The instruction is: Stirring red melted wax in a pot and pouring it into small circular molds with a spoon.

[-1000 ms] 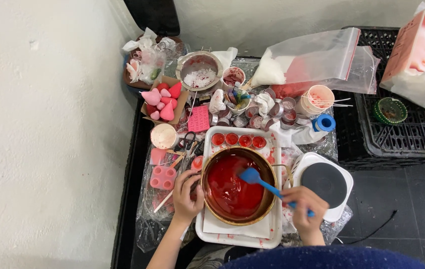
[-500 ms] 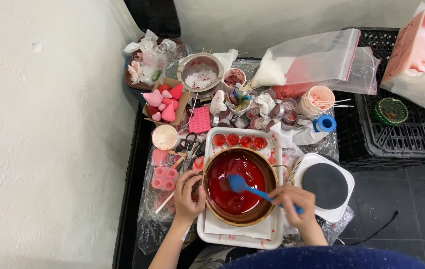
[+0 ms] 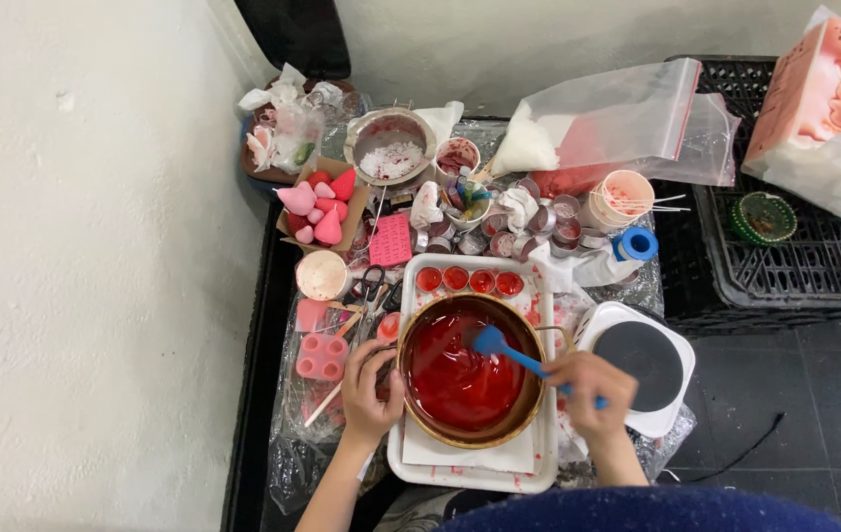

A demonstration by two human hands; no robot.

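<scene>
Right hand [image 3: 590, 392] closed around blue silicone spatula [image 3: 509, 353], blade dipped in red liquid. Left hand [image 3: 371, 386] cupped against rim of round brass-coloured bowl [image 3: 468, 372], gripping its side. Bowl sits on white rectangular tray [image 3: 472, 471]. Clear zip bag with white powder [image 3: 608, 118] at back. Pink printed box in plastic wrap [image 3: 819, 94] far right, on black crate [image 3: 785, 266]. Small pink rectangular pad [image 3: 391, 239] near tray.

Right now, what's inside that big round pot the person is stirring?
The pot holds glossy red liquid, with a blue spatula dipped in, held by the right hand. The liquid hides the pot's bottom.
</scene>
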